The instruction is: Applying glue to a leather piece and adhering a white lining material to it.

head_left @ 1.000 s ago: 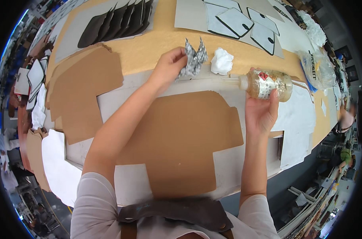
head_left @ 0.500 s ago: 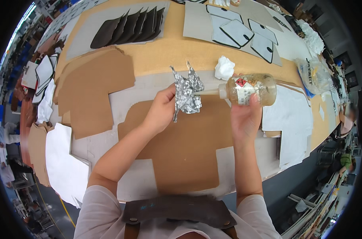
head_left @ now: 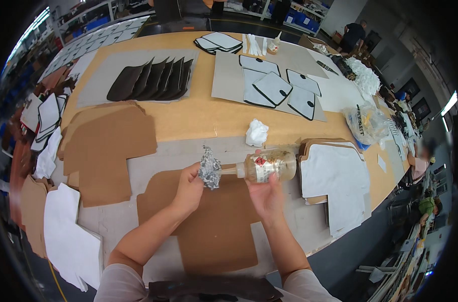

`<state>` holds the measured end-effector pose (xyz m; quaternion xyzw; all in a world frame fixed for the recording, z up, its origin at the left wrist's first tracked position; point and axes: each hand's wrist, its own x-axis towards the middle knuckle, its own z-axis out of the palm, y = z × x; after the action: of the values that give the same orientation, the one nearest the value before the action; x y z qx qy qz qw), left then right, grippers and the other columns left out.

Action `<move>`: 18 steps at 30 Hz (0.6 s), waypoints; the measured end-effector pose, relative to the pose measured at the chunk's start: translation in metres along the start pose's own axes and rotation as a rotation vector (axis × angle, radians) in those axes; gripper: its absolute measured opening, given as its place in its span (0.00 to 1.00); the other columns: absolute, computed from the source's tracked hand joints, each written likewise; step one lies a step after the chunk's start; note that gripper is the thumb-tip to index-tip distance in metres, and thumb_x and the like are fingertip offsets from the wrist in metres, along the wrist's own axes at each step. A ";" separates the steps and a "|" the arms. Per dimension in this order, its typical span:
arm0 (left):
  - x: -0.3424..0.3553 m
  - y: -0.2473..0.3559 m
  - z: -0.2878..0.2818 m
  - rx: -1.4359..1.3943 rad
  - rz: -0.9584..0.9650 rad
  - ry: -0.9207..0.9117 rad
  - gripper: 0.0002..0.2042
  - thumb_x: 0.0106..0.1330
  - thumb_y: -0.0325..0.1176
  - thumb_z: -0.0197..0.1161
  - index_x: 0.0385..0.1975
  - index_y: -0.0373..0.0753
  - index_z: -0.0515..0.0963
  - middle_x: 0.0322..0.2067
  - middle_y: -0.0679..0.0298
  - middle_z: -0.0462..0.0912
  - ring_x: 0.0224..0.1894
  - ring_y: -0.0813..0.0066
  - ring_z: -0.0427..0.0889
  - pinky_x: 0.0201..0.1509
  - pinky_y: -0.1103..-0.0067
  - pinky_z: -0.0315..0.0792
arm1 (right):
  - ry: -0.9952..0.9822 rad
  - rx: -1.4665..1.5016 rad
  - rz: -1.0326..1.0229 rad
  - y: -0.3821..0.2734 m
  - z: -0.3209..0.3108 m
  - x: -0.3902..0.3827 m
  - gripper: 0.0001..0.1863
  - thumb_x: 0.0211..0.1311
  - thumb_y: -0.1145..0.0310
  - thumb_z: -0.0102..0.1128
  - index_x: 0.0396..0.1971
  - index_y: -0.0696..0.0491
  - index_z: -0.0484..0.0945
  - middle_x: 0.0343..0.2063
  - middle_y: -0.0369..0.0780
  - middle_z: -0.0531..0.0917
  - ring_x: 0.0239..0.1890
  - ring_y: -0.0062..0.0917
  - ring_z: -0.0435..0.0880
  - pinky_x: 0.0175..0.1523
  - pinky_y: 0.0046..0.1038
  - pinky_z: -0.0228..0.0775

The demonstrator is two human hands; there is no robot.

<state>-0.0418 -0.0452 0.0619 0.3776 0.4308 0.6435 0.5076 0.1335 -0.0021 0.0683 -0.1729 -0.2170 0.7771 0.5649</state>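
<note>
Sideways, clear bottle (head_left: 269, 166) of yellowish liquid, nozzle against crumpled foil (head_left: 209, 173).

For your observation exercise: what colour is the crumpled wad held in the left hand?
Silvery grey, like foil; the wad shows best in the head view.

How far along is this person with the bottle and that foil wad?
Picked up: the left hand holds the crumpled foil wad at the nozzle of the clear bottle, tipped sideways in the right hand. The brown cardboard sheet beneath looks untouched.
</note>
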 end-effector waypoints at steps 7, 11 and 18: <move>0.007 -0.010 -0.015 -0.335 -0.350 0.163 0.08 0.69 0.31 0.49 0.29 0.39 0.75 0.25 0.70 0.77 0.23 0.85 0.70 0.20 0.86 0.56 | -0.757 -0.706 -0.389 -0.010 0.000 0.004 0.34 0.47 0.73 0.73 0.51 0.47 0.61 0.61 0.52 0.65 0.63 0.50 0.64 0.63 0.50 0.60; 0.007 -0.018 -0.019 -0.175 -0.465 0.197 0.09 0.68 0.27 0.48 0.31 0.37 0.76 0.26 0.69 0.78 0.24 0.85 0.71 0.22 0.86 0.59 | -1.023 -0.918 -0.381 -0.018 0.004 0.001 0.36 0.45 0.71 0.74 0.52 0.45 0.61 0.57 0.53 0.71 0.63 0.53 0.64 0.64 0.51 0.58; 0.015 -0.034 -0.021 0.257 -0.134 0.115 0.09 0.69 0.27 0.49 0.33 0.32 0.77 0.28 0.69 0.79 0.28 0.85 0.70 0.33 0.82 0.66 | -0.396 -0.725 -0.403 0.000 -0.011 -0.016 0.40 0.48 0.70 0.72 0.59 0.48 0.57 0.62 0.49 0.64 0.65 0.44 0.63 0.65 0.46 0.60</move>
<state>-0.0530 -0.0300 0.0240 0.3722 0.5622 0.5685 0.4714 0.1443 -0.0160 0.0595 -0.1617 -0.6080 0.5437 0.5556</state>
